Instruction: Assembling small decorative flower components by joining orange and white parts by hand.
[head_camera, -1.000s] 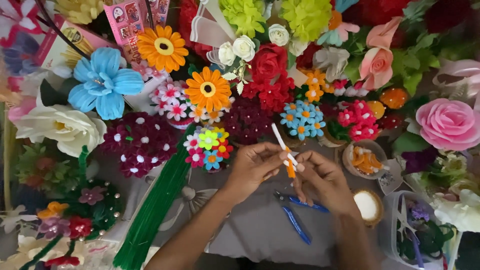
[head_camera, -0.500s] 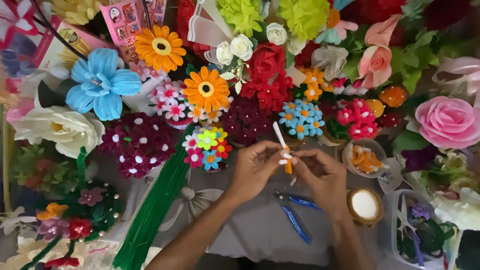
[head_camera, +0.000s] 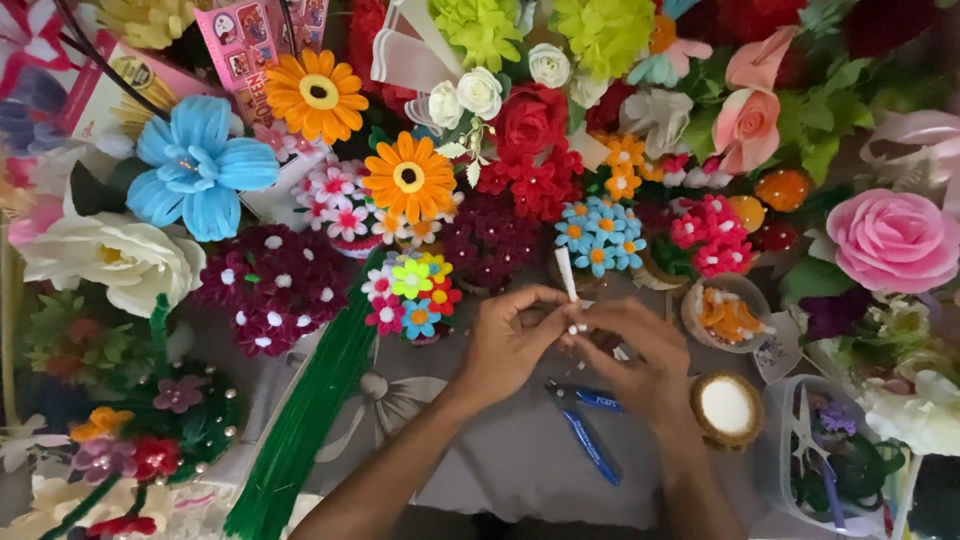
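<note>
- Left hand (head_camera: 510, 345): fingers are pinching narrowly around the lower end of a white stick (head_camera: 567, 275), which is standing nearly upright over the table's middle, just in front of the blue flower cluster (head_camera: 598, 232).
- Right hand (head_camera: 630, 350): fingers are curling in from the other side and closing on the same stick at its base; fingertips of both hands are meeting there. Whether a second small piece is sitting between them cannot be told.
- Step in hand, as judged: the stick is being wrapped or twisted at its foot, a fine two-handed shaping job partway along.
- Next move, as judged: it is calling for steady pinch pressure and small turns of the fingertips, keeping the stick upright so it is not bending.
- Blue-handled pliers (head_camera: 585, 430): lying on the grey cloth (head_camera: 500, 470) just beneath the right hand, untouched.
- Round white-filled dish (head_camera: 727, 408): sitting near the right wrist; a bowl of orange bits (head_camera: 726, 312) is standing just beyond it.
- Bundle of green stems (head_camera: 300, 420): lying diagonally, left of the left forearm.
- Small multicoloured flower bunch (head_camera: 412, 295): standing near the left hand.
- Surroundings: handmade flowers are crowding the far and side edges, among them an orange daisy (head_camera: 409, 177), a big blue flower (head_camera: 195, 165) and a pink rose (head_camera: 893, 240).
</note>
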